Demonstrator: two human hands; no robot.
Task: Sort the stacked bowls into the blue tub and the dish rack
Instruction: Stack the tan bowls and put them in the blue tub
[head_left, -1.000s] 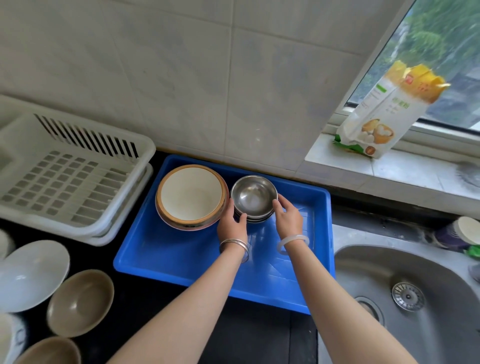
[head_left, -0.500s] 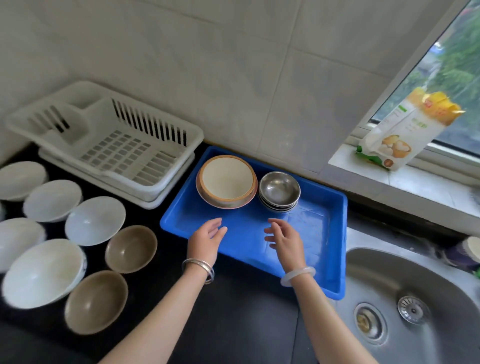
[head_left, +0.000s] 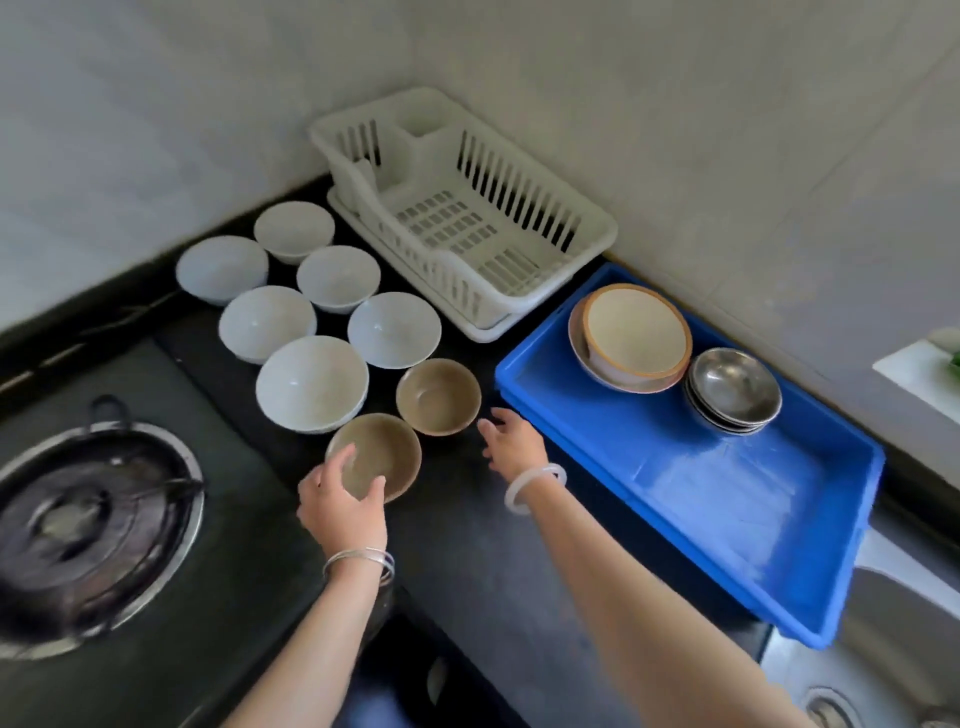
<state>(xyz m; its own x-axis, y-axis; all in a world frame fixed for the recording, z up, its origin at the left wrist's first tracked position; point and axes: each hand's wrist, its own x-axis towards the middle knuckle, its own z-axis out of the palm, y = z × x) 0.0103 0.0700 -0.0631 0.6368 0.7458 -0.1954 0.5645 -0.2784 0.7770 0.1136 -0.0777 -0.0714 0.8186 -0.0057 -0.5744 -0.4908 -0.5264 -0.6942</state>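
Where the stove (head_left: 93, 514) ended at far left, six white bowls (head_left: 311, 384) sat rims up on the dark worktop (head_left: 467, 545), bunched close, none nested. Next right: near brown bowl (head_left: 384, 457), just beside the biggest white one. Left hand (head_left: 343, 506) was on it, fingers curled over the left edge, thumb hooked at the near rim, so gripping that bowl; it looked not yet lifted. Far brown bowl (head_left: 439, 396) sat just behind it, untouched. Right hand (head_left: 514, 441) hovered between that bowl and the tub, fingers loose and spread, holding nothing.

Rack (head_left: 467, 228) stood against the wall behind. Blue tub (head_left: 675, 493) lay right of it, with a tan-rimmed stack (head_left: 634, 338) and a steel stack (head_left: 732, 389) at its far end, near end bare. Sink (head_left: 909, 649) at far right, mostly cut off.

Handling, my guess: the brown bowls looked glazed ceramic, so stiff, chippable, slick if wet, light enough for one hand. Best hold was a rim pinch, thumb inside and fingers under the outer wall. Lift straight up, because the white neighbour was close enough to clip.
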